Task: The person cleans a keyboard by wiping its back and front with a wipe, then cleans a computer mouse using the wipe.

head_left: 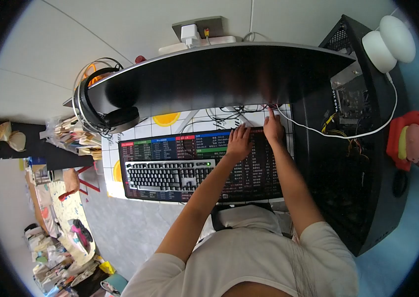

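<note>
My left hand (239,142) lies on the upper part of the dark printed desk mat (256,171), palm down with fingers spread, holding nothing that I can see. Just right of it, my right hand (273,129) reaches toward the lower edge of the monitor (209,79). Its index finger points out at a bundle of thin cables (229,114) and a white cable (313,129); whether the fingertip touches them is unclear. A keyboard (170,175) with a green light sits on the mat, left of my forearms.
Headphones (120,119) hang at the monitor's left end. On the right stands a black computer case (328,188) with inner wires showing, a white lamp (383,47) and a red plush toy (397,143) beside it. A charger (189,34) is plugged in behind. Papers (78,136) stack at left.
</note>
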The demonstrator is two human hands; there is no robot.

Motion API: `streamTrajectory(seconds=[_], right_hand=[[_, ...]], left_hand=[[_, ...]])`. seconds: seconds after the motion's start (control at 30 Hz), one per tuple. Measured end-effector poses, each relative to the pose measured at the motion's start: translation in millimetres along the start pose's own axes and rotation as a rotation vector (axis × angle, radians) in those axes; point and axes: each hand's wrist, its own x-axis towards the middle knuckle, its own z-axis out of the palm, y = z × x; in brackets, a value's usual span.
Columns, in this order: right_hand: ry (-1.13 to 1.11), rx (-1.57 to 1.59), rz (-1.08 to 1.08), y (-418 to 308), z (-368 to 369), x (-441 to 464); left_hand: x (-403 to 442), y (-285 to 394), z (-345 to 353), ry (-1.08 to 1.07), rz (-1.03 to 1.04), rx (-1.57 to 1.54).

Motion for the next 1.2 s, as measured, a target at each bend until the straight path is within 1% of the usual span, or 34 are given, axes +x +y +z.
streamTrajectory(seconds=[0.03, 0.1, 0.13, 0.37, 0.5, 0.57, 0.6, 0.63, 0.7, 0.73, 0.77, 0.83, 0.87, 0.93, 0.97, 1.03, 1.07, 1.13, 1.2], right_hand=[[-0.004, 0.002, -0.004, 1, 1, 0], [0.061, 0.066, -0.13, 2, 2, -2], [0.129, 0.108, -0.172, 1, 3, -7], [0.114, 0.101, -0.17, 16, 11, -29], [0.137, 0.109, -0.146, 12, 6, -24], [0.228, 0.304, 0.164, 3, 0, -18], [0.125, 0.248, 0.251, 0, -3, -11], [0.126, 0.252, 0.251, -3, -7, -7], [0.0, 0.261, 0.382, -6, -19, 1], [0.148, 0.156, 0.279, 3, -4, 7], [0.255, 0.296, 0.138, 17, 7, 14], [0.292, 0.303, 0.127, 17, 8, 23], [0.286, 0.303, 0.125, 18, 8, 25], [0.052, 0.26, 0.148, 19, 7, 31], [0.051, 0.259, 0.146, 18, 7, 33], [0.146, 0.24, 0.141, 15, 7, 34], [0.144, 0.24, 0.141, 14, 6, 36], [-0.039, 0.224, 0.225, -1, -16, 36], [-0.009, 0.213, 0.216, -7, -22, 31]], left_hand=[[-2, -1, 1, 0.016, -0.011, -0.003], [-6, -3, 3, 0.041, -0.021, -0.016], [-6, -5, 3, 0.066, -0.022, -0.031], [-11, -1, -3, 0.029, -0.053, -0.014], [-11, -1, 1, 0.031, -0.038, -0.013], [-14, -3, 0, 0.032, -0.037, -0.015], [-16, -4, -2, 0.03, -0.031, -0.025], [-16, -4, -4, 0.031, -0.022, -0.035], [-17, -4, -7, 0.026, -0.053, -0.031], [-17, -4, -6, 0.02, -0.085, -0.029], [-17, -5, -6, 0.023, -0.087, -0.028], [-19, -8, -3, 0.069, -0.046, -0.019], [-20, -8, -1, 0.067, -0.052, -0.02], [-21, -5, 2, 0.078, -0.03, -0.043], [-20, -4, 3, 0.079, -0.031, -0.044], [-20, 0, 4, 0.068, -0.05, -0.086], [-21, 1, 4, 0.068, -0.051, -0.086], [-22, 2, 6, 0.085, -0.017, -0.064], [-22, 3, 6, 0.086, -0.012, -0.062]])
